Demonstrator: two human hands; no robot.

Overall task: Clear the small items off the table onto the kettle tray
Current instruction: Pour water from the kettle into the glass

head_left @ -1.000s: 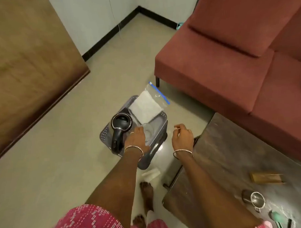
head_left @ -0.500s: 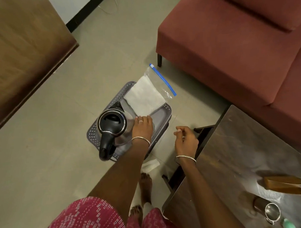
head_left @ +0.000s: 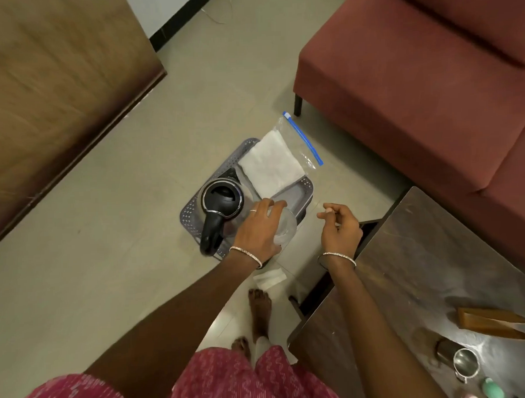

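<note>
Grey perforated kettle tray [head_left: 191, 212] sits on the floor near a maroon sofa [head_left: 399, 75], carrying a black electric kettle [head_left: 222, 197] and a zip bag [head_left: 301, 139] of white tissue [head_left: 272, 165]. Over its near corner the person's left hand [head_left: 256, 230] has its grip clamped from above on a clear round dish [head_left: 287, 231]. The right hand [head_left: 341, 228] hovers beside the tray, fingers curled; whether that grip pinches anything cannot be told. A steel cup [head_left: 466, 364] and wooden pieces [head_left: 492, 324] lie on the tabletop [head_left: 421, 253].

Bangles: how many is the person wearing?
2. The left bangle is on the wrist over the kettle tray; the right bangle is on the wrist beside the table. None seems hidden.
</note>
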